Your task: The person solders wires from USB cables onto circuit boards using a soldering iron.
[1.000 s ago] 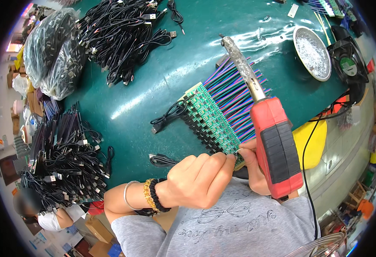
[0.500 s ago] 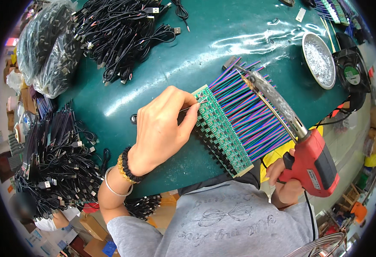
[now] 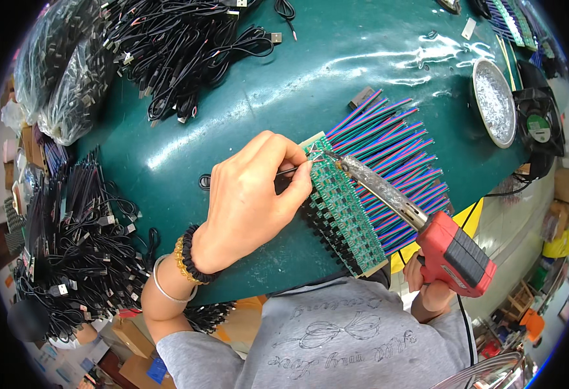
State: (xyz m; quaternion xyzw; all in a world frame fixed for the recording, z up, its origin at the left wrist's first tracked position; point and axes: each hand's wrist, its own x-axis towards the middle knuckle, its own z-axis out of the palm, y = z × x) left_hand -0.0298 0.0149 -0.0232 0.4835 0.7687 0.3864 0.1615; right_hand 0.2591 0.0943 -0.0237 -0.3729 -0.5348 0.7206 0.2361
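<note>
My left hand (image 3: 249,198) is closed in a pinch on a thin black cable (image 3: 286,172), its bare wire ends lying at the top of a green circuit board panel (image 3: 346,207). My right hand (image 3: 430,292) is wrapped round the handle of a red and black soldering gun (image 3: 456,253). The gun's metal barrel slants up and left over the panel, and its tip is at the upper end, close to the wire ends; whether it touches them I cannot tell. Striped blue, pink and black wires (image 3: 404,175) fan out from the panel's right side. Black connectors line its left side.
Black USB cables (image 3: 174,65) lie heaped at the back left, beside bagged cables (image 3: 70,84). Another cable heap (image 3: 90,246) fills the left. A bowl of silvery bits (image 3: 494,107) and a black fan (image 3: 536,123) stand at the right. A small dark block (image 3: 361,97) lies behind the wires.
The soldering gun has swung down and left, bringing its tip from above the wires to the panel's upper end. My left hand keeps its pinch on the cable.
</note>
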